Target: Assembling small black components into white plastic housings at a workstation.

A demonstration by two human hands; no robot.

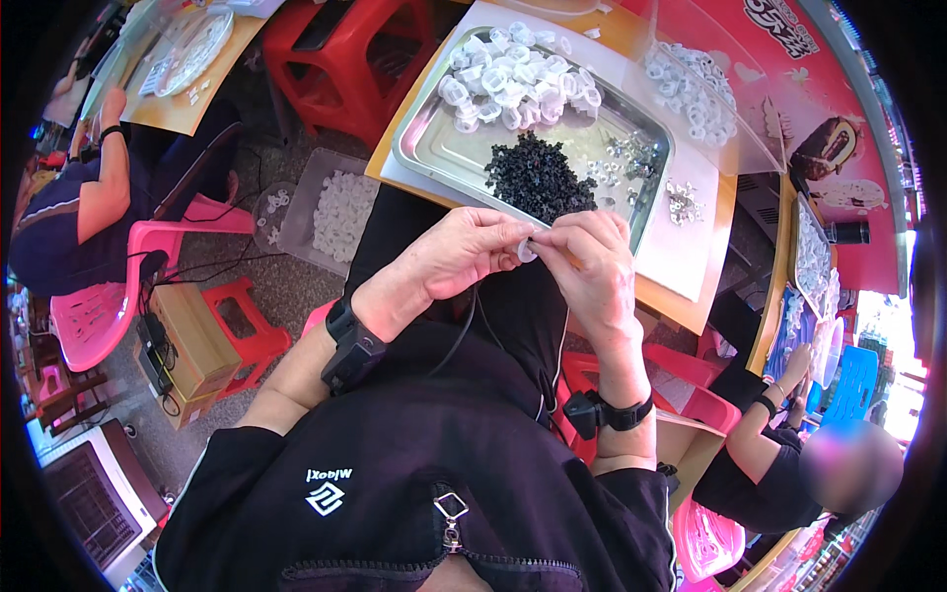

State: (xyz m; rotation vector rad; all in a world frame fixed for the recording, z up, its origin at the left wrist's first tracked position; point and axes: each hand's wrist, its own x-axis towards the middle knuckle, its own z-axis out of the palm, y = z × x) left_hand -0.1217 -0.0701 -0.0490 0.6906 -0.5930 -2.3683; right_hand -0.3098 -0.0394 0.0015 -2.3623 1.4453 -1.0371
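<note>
Just in front of the tray's near edge, my left hand (449,255) pinches a small translucent white plastic part (527,251) between thumb and fingers. My right hand (595,264) meets it there, its thumb and index finger closed at the same part; whether they hold a separate small piece is hidden. Beyond my hands lies a metal tray (419,148). On it are a heap of white plastic ring-shaped parts (513,79), a pile of small black pieces (538,176) and some scattered shiny small pieces (631,156).
More small shiny pieces (683,202) lie right of the tray, near a clear bin of white parts (691,94). A tub of white parts (343,212) stands on the floor at left. Red stools (340,59) and seated co-workers (79,217) are around me.
</note>
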